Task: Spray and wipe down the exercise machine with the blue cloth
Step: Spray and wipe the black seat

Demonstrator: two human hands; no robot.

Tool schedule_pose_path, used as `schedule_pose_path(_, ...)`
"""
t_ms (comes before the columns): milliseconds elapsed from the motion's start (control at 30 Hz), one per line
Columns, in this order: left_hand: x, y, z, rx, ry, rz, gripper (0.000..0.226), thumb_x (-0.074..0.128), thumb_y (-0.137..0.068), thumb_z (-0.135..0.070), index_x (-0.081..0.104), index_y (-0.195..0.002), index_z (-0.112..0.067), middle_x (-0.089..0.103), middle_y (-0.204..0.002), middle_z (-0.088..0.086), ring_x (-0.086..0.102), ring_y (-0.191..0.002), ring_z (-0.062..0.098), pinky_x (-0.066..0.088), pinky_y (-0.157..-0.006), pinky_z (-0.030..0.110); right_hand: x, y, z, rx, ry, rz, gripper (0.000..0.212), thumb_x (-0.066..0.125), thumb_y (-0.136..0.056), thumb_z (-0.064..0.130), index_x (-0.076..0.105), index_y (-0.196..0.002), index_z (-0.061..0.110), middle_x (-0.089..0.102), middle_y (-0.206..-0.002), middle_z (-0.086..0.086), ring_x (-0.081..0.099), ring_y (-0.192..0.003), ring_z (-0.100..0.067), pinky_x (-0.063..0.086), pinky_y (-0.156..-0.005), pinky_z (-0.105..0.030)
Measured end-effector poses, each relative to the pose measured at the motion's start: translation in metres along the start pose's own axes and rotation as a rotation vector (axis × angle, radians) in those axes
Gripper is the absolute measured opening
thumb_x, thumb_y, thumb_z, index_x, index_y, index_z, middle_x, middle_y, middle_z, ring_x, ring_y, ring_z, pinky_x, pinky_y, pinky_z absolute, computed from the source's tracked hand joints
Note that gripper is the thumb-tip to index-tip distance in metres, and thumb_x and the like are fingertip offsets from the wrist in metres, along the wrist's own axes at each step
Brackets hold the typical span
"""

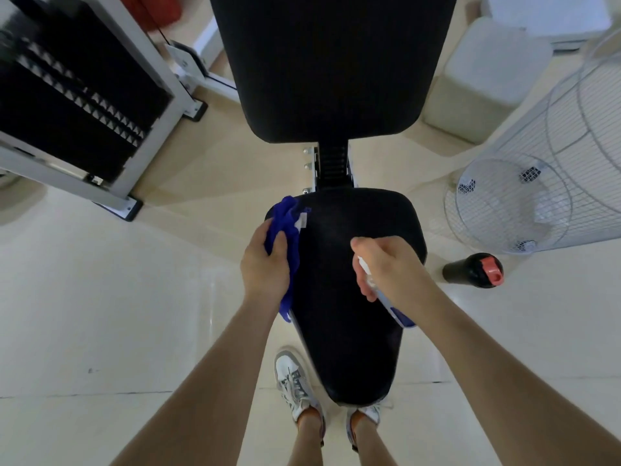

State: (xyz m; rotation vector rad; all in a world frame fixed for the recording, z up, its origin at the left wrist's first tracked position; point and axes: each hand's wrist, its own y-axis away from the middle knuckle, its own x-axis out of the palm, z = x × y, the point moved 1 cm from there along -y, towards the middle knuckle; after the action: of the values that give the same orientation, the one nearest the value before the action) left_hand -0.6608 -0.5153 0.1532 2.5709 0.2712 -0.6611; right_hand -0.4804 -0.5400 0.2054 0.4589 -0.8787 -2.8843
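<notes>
My L hand [265, 264] is gripping the blue cloth [285, 223], fingers curled round it, at the left edge of the seat [349, 348]. My R hand [393, 267] is wrapping the spray bottle [398, 311], aiming at the middle, just beside the cloth.

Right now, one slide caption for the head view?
Left hand holds blue cloth; right hand holds spray bottle over seat.

This is a gym: the right hand's [386, 267] fingers [364, 247] hover over the black padded seat [353, 338] of an exercise machine, and its padded backrest [329, 62] rises just beyond them. Well to the left of the fingers a stack of black weight plates [67, 95] sits in a white steel frame [60, 169]; to their right, a white wire-guard fan [537, 183] and a black drink bottle [467, 270] sit on the pale tiled floor [100, 297].
</notes>
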Motion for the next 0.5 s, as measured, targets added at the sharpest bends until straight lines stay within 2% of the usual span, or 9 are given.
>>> schedule_pose_path(100, 0.015, -0.016, -0.003, 0.17, -0.316, 0.094, 0.038, 0.044, -0.099, -0.026, 0.051, -0.136, -0.026, 0.068, -0.117, 0.0, 0.06, -0.108, 0.024, 0.043, -0.094, 0.031, -0.012, -0.008, -0.001, -0.005, -0.037, -0.066, 0.059, 0.044, -0.093, 0.044, 0.053, -0.052, 0.003, 0.054, -0.044, -0.005, 0.054, -0.043, -0.015, 0.047, -0.058, -0.028)
schedule_pose_path(167, 0.035, -0.018, -0.01, 0.297, -0.465, 0.154, 0.04, 0.043, -0.1, -0.022, 0.048, -0.14, -0.023, 0.062, -0.13, 0.006, 0.052, -0.123, 0.028, 0.033, -0.11, 0.038, -0.022, -0.009, -0.007, 0.017, 0.004, -0.079, 0.061, 0.044, -0.093, 0.049, 0.055, -0.055, 0.003, 0.056, -0.047, -0.005, 0.055, -0.045, -0.014, 0.046, -0.058, -0.026)
schedule_pose_path(233, 0.064, -0.013, -0.022, 0.392, -0.494, 0.256, 0.04, 0.045, -0.1, -0.02, 0.047, -0.141, -0.02, 0.053, -0.141, 0.007, 0.042, -0.134, 0.026, 0.02, -0.116, 0.034, -0.033, -0.012, -0.016, 0.059, 0.002, -0.095, 0.058, 0.048, -0.091, 0.055, 0.059, -0.063, 0.006, 0.06, -0.051, -0.004, 0.057, -0.047, -0.013, 0.049, -0.058, -0.027)
schedule_pose_path(333, 0.114, 0.012, -0.042, 0.57, -0.48, 0.508, 0.041, 0.046, -0.099, -0.016, 0.047, -0.14, -0.014, 0.049, -0.145, 0.008, 0.037, -0.139, 0.021, 0.017, -0.116, 0.033, -0.056, -0.018, -0.033, 0.097, -0.009, -0.122, 0.046, 0.061, -0.084, 0.057, 0.064, -0.079, 0.012, 0.065, -0.065, -0.004, 0.061, -0.054, -0.018, 0.054, -0.063, -0.038)
schedule_pose_path(400, 0.133, 0.034, -0.043, 0.672, -0.472, 0.615, 0.042, 0.048, -0.097, -0.014, 0.048, -0.139, -0.01, 0.05, -0.143, 0.01, 0.037, -0.139, 0.022, 0.02, -0.117, 0.038, -0.071, -0.018, -0.044, 0.118, -0.035, -0.176, 0.032, 0.071, -0.079, 0.046, 0.062, -0.081, 0.015, 0.065, -0.066, -0.003, 0.061, -0.054, -0.02, 0.054, -0.062, -0.04)
schedule_pose_path(500, 0.13, 0.059, -0.031, 0.744, -0.473, 0.655, 0.04, 0.051, -0.095, -0.015, 0.052, -0.136, -0.013, 0.051, -0.143, 0.004, 0.033, -0.141, 0.018, 0.018, -0.118, 0.038, -0.085, -0.008, -0.061, 0.176, -0.077, -0.172, 0.025, 0.076, -0.078, 0.028, 0.063, -0.093, 0.012, 0.064, -0.057, -0.004, 0.058, -0.049, -0.02, 0.054, -0.055, -0.037)
